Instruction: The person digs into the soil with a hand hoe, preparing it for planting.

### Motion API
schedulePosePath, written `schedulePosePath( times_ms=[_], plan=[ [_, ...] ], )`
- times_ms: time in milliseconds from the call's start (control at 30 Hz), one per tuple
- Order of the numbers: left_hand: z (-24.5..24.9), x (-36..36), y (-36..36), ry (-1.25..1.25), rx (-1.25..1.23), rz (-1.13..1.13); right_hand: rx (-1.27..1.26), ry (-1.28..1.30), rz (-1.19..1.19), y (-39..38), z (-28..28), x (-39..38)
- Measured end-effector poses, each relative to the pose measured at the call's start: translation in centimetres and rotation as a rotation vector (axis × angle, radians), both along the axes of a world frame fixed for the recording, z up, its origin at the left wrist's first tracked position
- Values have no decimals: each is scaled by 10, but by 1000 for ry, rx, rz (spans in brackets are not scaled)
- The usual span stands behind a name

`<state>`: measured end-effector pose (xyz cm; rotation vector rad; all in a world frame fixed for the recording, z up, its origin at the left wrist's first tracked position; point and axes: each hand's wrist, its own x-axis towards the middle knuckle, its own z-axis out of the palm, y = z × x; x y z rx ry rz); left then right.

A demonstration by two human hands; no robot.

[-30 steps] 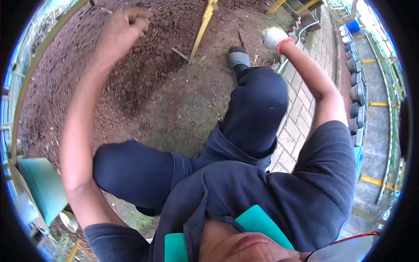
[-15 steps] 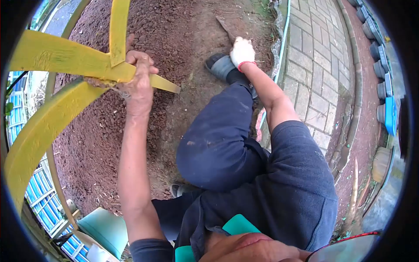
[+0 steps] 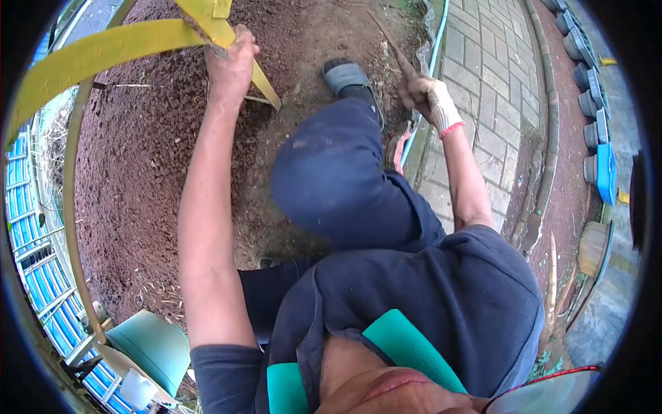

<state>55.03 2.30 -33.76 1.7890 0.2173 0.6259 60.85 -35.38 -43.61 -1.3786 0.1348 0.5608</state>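
My bare left hand [image 3: 231, 69] is wrapped round a yellow-painted post [image 3: 265, 84], close under the joint where its beams meet. The post's narrow foot stands at the edge of the loose soil. My right hand [image 3: 433, 102], in a white glove with a red hem, is closed round the near end of a long, narrow brown-bladed tool [image 3: 392, 43]. Its blade points up and to the left over bare ground; the handle is hidden in the glove. My bent knee [image 3: 324, 179] and a grey-blue shoe [image 3: 345, 74] lie between the two hands.
Reddish-brown crumbly soil [image 3: 138, 207] fills the left side. A pale green hose [image 3: 438, 41] runs along the brick path [image 3: 483, 90] at right. Several grey planters [image 3: 586, 79] line the far right. A green bucket-like container [image 3: 153, 348] stands at lower left.
My right hand has pulled back toward me and right with the tool, away from the shoe. My left hand stays on the post and appears slightly higher as the view shifts.
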Motion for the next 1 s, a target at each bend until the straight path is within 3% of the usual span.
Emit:
schedulePosePath(
  times_ms=[33,100,167,200,300,467,633,700,767,867,900,1000],
  plan=[
    [4,0,1,49,36,-8,-279,-15,52,-4,10,-15],
    [7,-2,3,153,106,-30,-341,92,50,-9,25,-38],
    [-5,2,8,83,76,-31,-467,142,5,-21,31,-43],
    [-9,4,10,63,73,-13,-577,39,64,-27,29,-46],
    [-7,3,10,31,70,-9,-1330,-764,-123,-37,-9,-49],
    [-4,4,10,-13,68,-17,-1168,-280,155,-62,-33,-29],
    [-6,0,12,57,112,0,-945,-529,106,12,-45,-17],
    [-10,5,17,17,101,-42,-945,-521,64,54,-83,5],
    [0,0,11,65,89,-37,-945,-465,38,94,-72,-11],
    [6,-3,10,72,181,-41,-895,-463,230,121,-93,-29],
    [6,-4,11,72,203,-52,-885,-519,343,120,-94,-34],
    [17,-10,1,148,201,-35,-901,-810,282,109,-111,-26]
  ],
)
